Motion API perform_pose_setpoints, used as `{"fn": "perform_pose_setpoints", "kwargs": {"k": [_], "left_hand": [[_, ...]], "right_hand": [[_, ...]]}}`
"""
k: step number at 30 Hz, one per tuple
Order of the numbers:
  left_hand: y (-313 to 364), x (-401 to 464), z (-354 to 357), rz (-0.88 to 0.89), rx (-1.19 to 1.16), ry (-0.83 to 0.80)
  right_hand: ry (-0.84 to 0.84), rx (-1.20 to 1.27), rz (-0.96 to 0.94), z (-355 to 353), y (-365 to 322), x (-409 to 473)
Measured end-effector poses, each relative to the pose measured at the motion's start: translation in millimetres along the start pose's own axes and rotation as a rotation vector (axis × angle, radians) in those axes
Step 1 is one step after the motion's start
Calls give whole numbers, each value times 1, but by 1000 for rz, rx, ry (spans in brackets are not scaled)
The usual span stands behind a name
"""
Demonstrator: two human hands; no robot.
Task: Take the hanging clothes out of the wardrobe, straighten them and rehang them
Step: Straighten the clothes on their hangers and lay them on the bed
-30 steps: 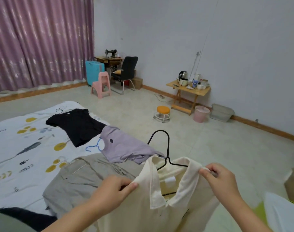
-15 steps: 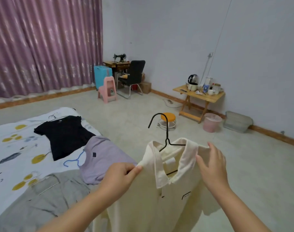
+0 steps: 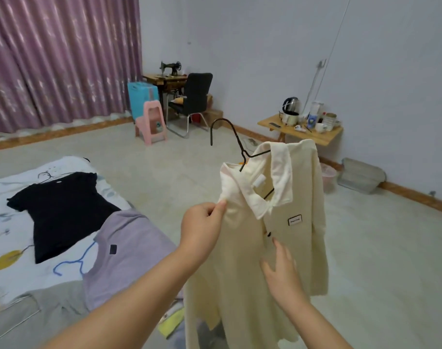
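A cream collared shirt [image 3: 242, 273] hangs on a black wire hanger [image 3: 236, 144] in front of me, held up in the air. My left hand [image 3: 202, 230] pinches the shirt's left shoulder, just below the collar. My right hand [image 3: 281, 273] lies flat on the shirt's front with its fingers straight, below the small black-edged label. On the bed [image 3: 10, 212] to the left lie a black T-shirt [image 3: 63, 212], a lilac top [image 3: 129, 255] on a blue hanger [image 3: 76, 263] and a grey garment [image 3: 48, 313].
Bare floor [image 3: 179, 177] stretches ahead. A pink stool [image 3: 151, 124], a blue case [image 3: 139, 96], a black chair [image 3: 194, 96] and a sewing-machine table [image 3: 169, 76] stand at the back. A small wooden table [image 3: 303, 131] with a kettle, a pink bin [image 3: 328, 177] and a clear box [image 3: 361, 177] line the right wall.
The shirt has been lifted higher and turned. My right hand let go of the collar and moved down onto the shirt's front. My left hand keeps its pinch on the shoulder.
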State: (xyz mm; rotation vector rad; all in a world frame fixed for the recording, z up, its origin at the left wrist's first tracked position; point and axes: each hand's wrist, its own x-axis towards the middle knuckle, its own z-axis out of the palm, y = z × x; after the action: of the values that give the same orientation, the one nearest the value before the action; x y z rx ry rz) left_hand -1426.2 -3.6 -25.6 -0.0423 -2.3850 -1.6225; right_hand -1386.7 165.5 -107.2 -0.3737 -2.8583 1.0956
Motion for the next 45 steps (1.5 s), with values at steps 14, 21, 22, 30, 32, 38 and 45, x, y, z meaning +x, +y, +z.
{"fn": "perform_pose_setpoints", "kwargs": {"k": [14,21,22,30,32,38,45], "left_hand": [[-164,180,-25,-278,-136,241],[-288,188,-83,-490,-35,422],[-305,188,-93,-510,3,442],[-468,155,-166,-870,281,567],[-501,142,-171,-975,304,610],[-552,116,-160,-1139,565,471],[-573,81,-130,-578,1015,-380]], "right_hand": [[-173,-157,57,171,-64,201],[-391,-263,-41,297,-94,223],[-424,-275,-53,314,-97,222],[-709,-435,-103,436,-102,209],[-756,-493,-143,460,-95,207],[-934,-713,-207,509,-63,185],[-918,-775,-214,521,-57,182]]}}
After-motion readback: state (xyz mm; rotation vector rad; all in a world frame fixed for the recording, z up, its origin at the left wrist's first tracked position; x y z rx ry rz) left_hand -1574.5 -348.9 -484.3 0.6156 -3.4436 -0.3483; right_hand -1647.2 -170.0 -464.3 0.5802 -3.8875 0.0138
